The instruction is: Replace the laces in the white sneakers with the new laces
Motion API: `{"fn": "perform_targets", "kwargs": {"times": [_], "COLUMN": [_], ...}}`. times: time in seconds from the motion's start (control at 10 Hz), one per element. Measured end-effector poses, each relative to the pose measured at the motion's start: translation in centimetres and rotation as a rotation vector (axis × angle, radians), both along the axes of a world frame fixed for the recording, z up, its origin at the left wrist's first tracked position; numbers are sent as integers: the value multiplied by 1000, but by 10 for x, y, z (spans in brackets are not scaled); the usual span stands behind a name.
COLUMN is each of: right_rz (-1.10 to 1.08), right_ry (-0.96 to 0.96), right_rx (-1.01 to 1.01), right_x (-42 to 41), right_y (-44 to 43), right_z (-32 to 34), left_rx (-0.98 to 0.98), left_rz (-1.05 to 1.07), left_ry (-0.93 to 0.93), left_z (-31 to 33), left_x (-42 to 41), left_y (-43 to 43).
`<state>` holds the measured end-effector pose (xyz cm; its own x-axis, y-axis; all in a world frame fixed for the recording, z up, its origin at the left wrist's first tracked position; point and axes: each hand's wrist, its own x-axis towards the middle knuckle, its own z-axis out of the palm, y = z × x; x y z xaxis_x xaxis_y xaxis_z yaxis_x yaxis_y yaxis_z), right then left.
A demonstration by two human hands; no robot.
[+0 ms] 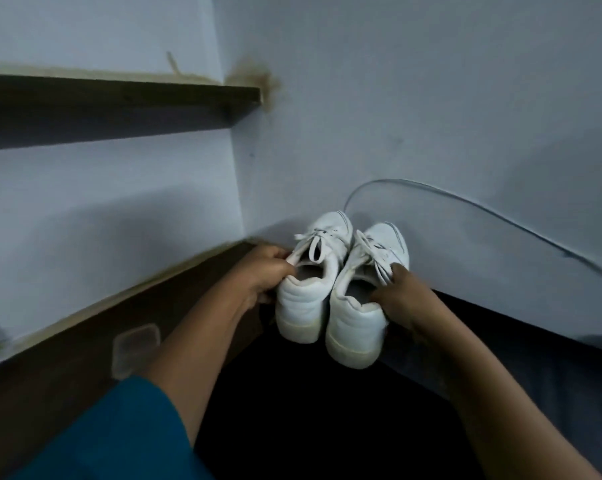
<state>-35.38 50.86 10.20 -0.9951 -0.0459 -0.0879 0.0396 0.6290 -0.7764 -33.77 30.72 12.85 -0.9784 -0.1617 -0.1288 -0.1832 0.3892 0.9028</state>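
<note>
Both white sneakers sit just right of centre in the view, side by side and touching, heels toward the person at 6 o'clock and toes aimed at about 12 to 1 o'clock, toward the wall. The left hand has its grip closed on the collar of the left sneaker, from the shoe's 9 o'clock side. The right hand holds the right sneaker at its collar from 3 o'clock, fingers curled over the rim and touching loose lace ends. White laces are threaded and tied in both shoes, and lie at 12 o'clock from each grip, along each shoe's long axis. Each hand is nearest its own shoe. No new laces show, so unlacing is likely the first step. A pale cable curves behind the toes.
</note>
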Motion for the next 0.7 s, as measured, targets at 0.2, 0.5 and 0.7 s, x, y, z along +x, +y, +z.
{"fn": "perform_targets", "kwargs": {"times": [0.2, 0.5, 0.7], "right_rz": [-99, -106, -68], "right_ry": [-62, -93, 68], "right_rx": [-49, -26, 231], "right_x": [-44, -57, -43], "right_y": [20, 29, 22], "right_z": [-35, -56, -34], "left_rx": [8, 27, 68], "left_rz": [-9, -10, -86], "left_ry": [-48, -140, 162], "left_z": [-34, -65, -59], "left_x": [-59, -79, -42], "left_y": [24, 38, 38]}}
